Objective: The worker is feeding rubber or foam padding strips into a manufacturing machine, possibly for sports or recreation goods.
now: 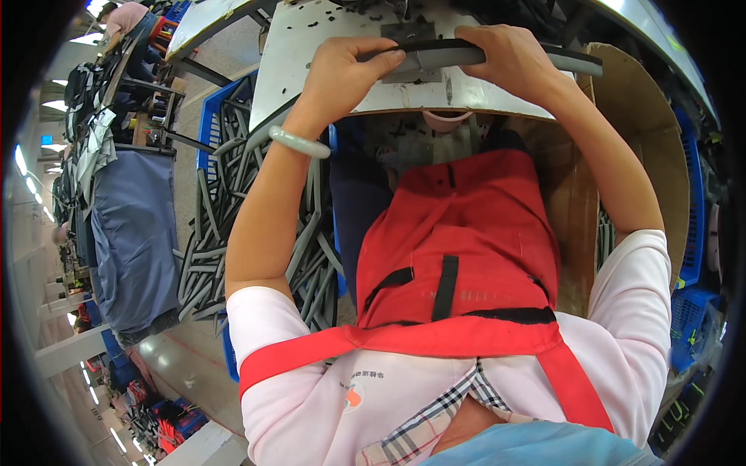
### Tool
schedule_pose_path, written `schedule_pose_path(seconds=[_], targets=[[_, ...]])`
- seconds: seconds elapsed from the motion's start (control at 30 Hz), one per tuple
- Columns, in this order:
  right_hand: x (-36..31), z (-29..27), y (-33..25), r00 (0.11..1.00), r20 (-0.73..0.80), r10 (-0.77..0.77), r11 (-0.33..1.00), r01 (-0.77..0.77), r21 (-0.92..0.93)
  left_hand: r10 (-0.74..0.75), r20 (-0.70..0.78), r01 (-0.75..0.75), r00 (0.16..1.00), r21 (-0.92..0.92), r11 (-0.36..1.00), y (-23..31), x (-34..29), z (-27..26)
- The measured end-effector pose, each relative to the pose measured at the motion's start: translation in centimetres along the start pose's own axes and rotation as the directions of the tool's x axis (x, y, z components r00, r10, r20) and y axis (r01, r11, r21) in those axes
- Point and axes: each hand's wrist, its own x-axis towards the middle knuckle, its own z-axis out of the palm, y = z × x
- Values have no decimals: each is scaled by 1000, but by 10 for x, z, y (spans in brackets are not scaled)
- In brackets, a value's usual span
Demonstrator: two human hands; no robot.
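A long grey strip with a black edge (443, 57) spans between my two hands above the white work table. My left hand (346, 74) pinches it, thumb stretched along its black edge. Wrapped over its other side, my right hand (509, 62) grips it, and a free end sticks out to the right. The strip crosses in front of a dark metal plate (412, 33) set in the table, below a machine part at the top edge that is mostly cut off. A pale bracelet (299, 143) circles my left wrist.
Small black scraps lie on the white table (287, 58). To the left, a blue crate (208, 128) holds many grey strips (221, 241). An opened cardboard box (645, 124) stands at the right, with blue baskets (691, 314) beyond. Far left, a person (128, 23) bends over.
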Motion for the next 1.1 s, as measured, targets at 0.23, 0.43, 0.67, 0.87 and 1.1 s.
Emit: schedule_pose_path(seconds=[0.23,0.43,0.67,0.87,1.1], targets=[[19,11,14,999,-42,22,999,-24,-41,-78,14,79,997,-84,993,-13,26,-4],[26,7,8,999,-4,41,999,-41,-10,-94,0,94,996,-84,992,-17,29,-6],[23,14,39,859,-360,-364,896,429,118,-37,-19,34,999,-113,993,-10,32,-5],[55,-6,14,989,118,85,990,-70,-125,-264,0,255,965,-254,933,-22,57,-4],[-13,35,-20,994,-53,-94,992,98,82,-32,-196,30,980,-13,999,-26,21,-13]])
